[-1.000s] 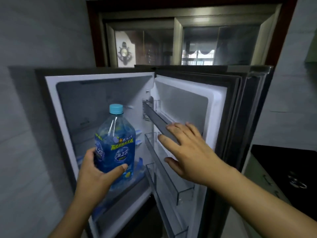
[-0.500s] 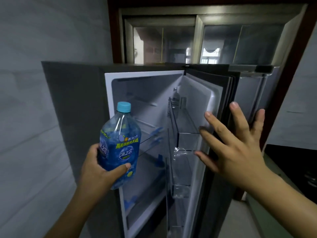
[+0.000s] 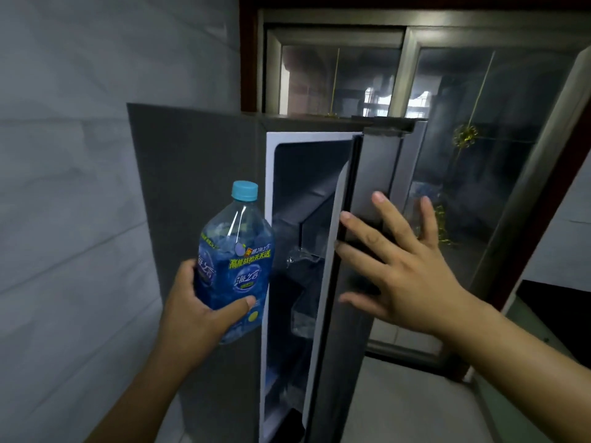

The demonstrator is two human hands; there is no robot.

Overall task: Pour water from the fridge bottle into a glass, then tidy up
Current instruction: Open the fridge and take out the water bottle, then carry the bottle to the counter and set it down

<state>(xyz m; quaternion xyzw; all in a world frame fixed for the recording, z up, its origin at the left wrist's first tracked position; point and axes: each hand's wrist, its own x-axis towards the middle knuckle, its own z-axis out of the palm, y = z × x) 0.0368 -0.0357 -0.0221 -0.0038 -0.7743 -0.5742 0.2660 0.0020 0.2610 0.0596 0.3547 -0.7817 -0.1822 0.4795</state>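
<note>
Bottle (image 3: 235, 263), one, gripped in left hand (image 3: 195, 310).

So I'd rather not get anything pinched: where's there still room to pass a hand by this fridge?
Only a narrow gap remains between the fridge body's white edge and the door, crowded by door shelves. The right hand lies flat on the door's outside; the left hand holds the bottle left of the opening. The floor looks bare.

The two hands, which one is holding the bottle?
The left hand, wrapped around the blue water bottle. The right hand lies flat and open against the fridge door.
</note>
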